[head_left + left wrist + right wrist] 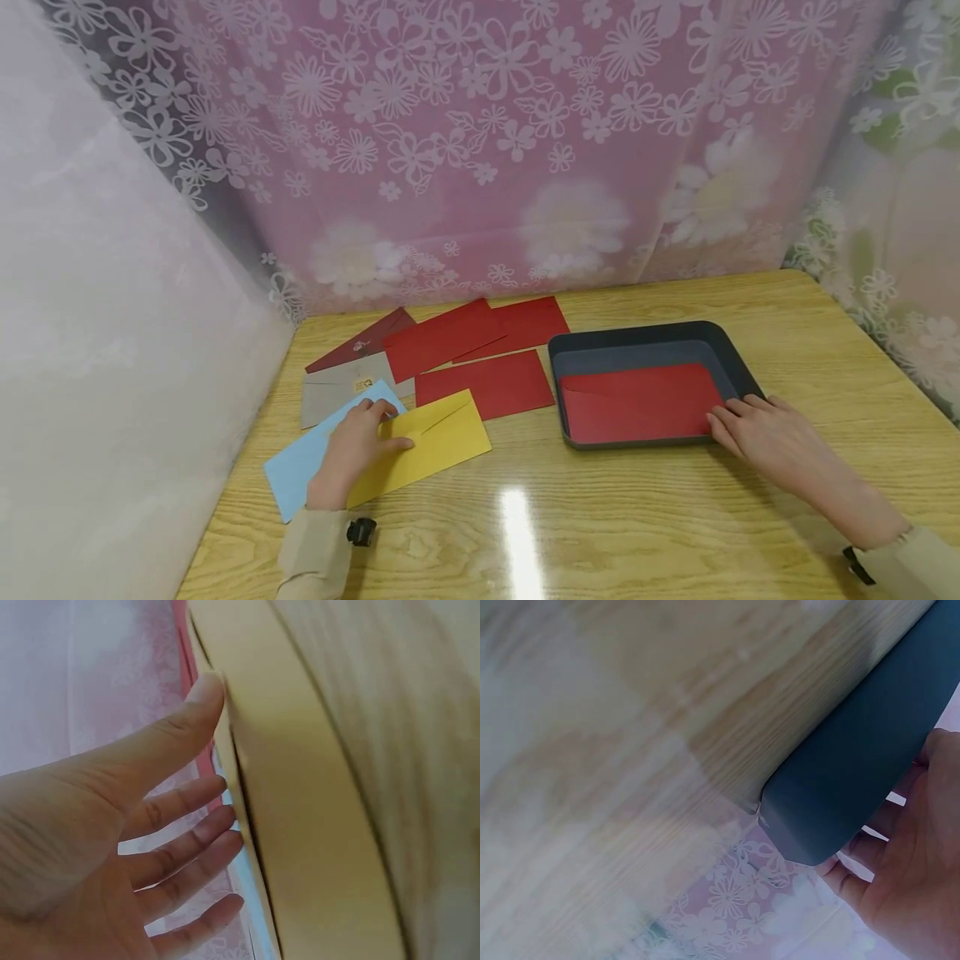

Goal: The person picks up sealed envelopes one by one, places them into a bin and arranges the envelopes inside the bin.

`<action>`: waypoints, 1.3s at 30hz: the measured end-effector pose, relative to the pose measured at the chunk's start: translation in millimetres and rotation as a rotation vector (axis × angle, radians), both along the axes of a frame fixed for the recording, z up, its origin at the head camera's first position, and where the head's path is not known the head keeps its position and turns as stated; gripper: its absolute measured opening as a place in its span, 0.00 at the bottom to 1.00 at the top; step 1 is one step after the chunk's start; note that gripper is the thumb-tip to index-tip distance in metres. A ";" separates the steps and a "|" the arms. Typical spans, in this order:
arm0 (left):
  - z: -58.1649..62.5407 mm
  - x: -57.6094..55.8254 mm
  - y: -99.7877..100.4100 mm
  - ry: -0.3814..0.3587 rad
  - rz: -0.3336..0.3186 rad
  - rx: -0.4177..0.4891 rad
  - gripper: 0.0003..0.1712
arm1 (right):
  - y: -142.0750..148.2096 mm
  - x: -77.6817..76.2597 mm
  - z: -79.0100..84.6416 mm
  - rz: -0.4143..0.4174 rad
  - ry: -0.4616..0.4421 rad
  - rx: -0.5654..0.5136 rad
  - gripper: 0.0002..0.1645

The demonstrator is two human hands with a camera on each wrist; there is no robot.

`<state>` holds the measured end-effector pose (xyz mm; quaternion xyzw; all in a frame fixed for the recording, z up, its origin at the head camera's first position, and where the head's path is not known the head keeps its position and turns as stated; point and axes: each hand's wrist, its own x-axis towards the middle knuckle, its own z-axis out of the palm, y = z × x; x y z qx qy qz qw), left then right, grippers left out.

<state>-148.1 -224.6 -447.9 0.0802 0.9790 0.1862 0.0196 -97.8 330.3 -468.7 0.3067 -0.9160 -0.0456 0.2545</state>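
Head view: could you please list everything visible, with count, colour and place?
Table: one, yellowish wood, beneath
Tray: one, dark grey, right
Envelope in tray: one visible, red, flat
Red envelopes: three, red, left of tray
Maroon envelope: one, dark red, back left
Grey envelope: one, grey, left
Blue envelope: one, light blue, front left
Yellow envelope: one, yellow, overlapping blue
Floral curtain: number unclear, mostly pink, behind and right
White sheet: one, white, left
Sleeves: two, beige, arms
Wrist devices: two, black, cuffs
Left hand: one, touching yellow envelope
Right hand: one, on tray's right rim
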 end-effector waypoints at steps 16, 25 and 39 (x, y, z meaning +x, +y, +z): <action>-4.1 1.1 1.7 -0.089 0.009 0.049 0.29 | 0.6 -0.9 -1.1 0.010 0.008 0.000 0.52; -5.7 -2.9 1.7 0.021 -0.030 0.116 0.23 | 0.6 -1.2 -1.4 0.037 0.036 0.017 0.50; 8.8 -9.2 23.4 0.326 -0.094 0.086 0.07 | 1.3 -2.8 -4.5 0.038 0.061 -0.007 0.49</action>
